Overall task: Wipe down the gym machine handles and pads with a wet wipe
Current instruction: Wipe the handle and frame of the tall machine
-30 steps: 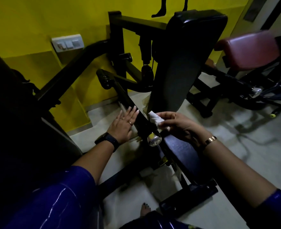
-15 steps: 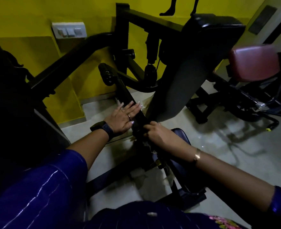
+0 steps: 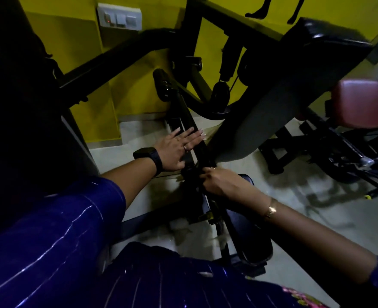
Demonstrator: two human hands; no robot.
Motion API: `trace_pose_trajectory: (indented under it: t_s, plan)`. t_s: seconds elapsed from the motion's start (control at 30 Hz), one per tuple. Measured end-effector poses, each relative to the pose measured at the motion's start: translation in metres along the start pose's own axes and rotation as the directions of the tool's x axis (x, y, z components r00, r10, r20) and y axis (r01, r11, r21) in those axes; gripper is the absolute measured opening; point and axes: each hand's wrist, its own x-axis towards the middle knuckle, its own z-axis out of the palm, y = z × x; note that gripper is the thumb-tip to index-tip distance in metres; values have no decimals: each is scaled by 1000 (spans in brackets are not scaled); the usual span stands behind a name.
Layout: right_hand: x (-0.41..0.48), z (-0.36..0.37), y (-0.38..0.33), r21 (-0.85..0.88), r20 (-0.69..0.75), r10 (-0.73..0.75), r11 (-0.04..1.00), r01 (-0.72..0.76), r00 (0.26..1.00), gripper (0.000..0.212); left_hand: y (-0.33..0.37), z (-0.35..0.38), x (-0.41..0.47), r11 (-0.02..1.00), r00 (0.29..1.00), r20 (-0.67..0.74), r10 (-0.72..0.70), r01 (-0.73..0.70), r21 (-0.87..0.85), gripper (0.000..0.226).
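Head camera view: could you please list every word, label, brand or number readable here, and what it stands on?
None can be read.
Switch plate: only a small red light, no legible marking.
Watch on the left wrist: face dark.
Machine frame and back pad: no label visible in this dim picture.

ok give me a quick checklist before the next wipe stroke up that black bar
1. Left hand flat on the black metal bar, steadying it: ok
2. Right hand curled round the bar's lower end: ok
3. Wet wipe under the right hand: cannot tell, hidden
4. Path up to the black padded roller handle: not ok, left hand's fingers lie across the bar
5. Black seat pad wiped: cannot tell
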Motion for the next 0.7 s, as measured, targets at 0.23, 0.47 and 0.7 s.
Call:
trace_pose_trajectory:
  t_s: [0.23,0.47,0.7]
  plan:
    - [19,-21,25,-5,-14,219,976,-219,976,41,5,0,-1,995,997,47,-62,58,75,98]
    - [-5,-25,0,-89,133,120,990,-108,984,36,4,-6,-4,985,995,71,-68,56,164,100]
    - [14,-20,40,7,-52,103,995,-103,993,49,9,-8,-4,989,988,113,-106,93,113,97]
